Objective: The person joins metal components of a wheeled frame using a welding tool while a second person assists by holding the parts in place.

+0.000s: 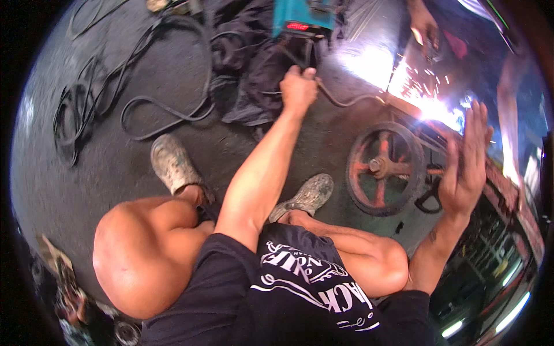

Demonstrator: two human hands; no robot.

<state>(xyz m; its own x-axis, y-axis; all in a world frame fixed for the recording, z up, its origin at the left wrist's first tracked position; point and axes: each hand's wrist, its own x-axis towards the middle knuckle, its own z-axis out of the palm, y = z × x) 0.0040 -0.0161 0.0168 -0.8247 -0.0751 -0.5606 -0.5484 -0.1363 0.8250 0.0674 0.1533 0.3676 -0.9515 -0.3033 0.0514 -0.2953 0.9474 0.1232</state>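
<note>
My left hand (299, 91) reaches forward with its fingers closed round a dark cable, just below the front of a teal welding machine (300, 17) with a lit red display. From beside that hand the cable (340, 104) curves right toward a reddish metal frame. My right hand (468, 164) is raised, open, fingers stretched up and held together, between me and a bright welding arc (441, 112). The arc and its sparks burn on the frame; glare hides the spot itself. A spoked wheel (384, 167) with red spokes and a dark rim stands below it.
Another person's hand (424, 29) is above the arc, and another arm (509, 115) comes down at the right. Loose black cables (81, 109) lie coiled on the dark floor at left. Dark cloth (242, 86) is bunched beside the machine. I squat in muddy clogs (173, 164).
</note>
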